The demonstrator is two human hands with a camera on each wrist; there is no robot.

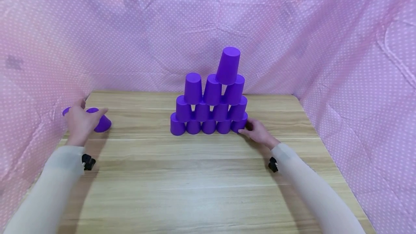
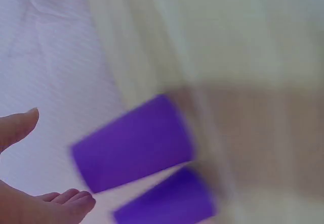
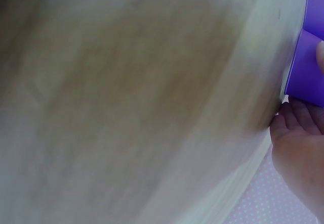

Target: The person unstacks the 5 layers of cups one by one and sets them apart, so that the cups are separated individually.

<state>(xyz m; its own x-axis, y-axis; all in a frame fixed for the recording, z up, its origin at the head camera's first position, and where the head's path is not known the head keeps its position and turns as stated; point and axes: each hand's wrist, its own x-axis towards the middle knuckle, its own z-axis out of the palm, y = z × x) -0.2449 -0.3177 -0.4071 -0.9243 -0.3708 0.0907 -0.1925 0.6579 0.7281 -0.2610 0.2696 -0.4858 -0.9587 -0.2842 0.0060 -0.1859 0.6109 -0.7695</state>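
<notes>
Upside-down purple cups stand stacked in a pyramid (image 1: 209,126) on the wooden table, with a single top cup (image 1: 229,65) over the right pair of the row below. At the bottom right corner cup (image 1: 238,125), my right hand (image 1: 259,133) has its thumb in front and its fingers round the right side; the right wrist view catches this cup (image 3: 305,77) at its edge. Far left, my left hand (image 1: 81,121) hovers by two separate purple cups, one (image 1: 103,122) partly behind it. In the left wrist view, thumb and fingers are spread, apart from the nearer cup (image 2: 134,145).
Pink dotted cloth (image 1: 156,28) hangs behind the table (image 1: 195,183) and along both sides. The loose cups stand near the table's left edge. A black wrist device (image 1: 87,162) sits on the left sleeve, another (image 1: 273,164) on the right.
</notes>
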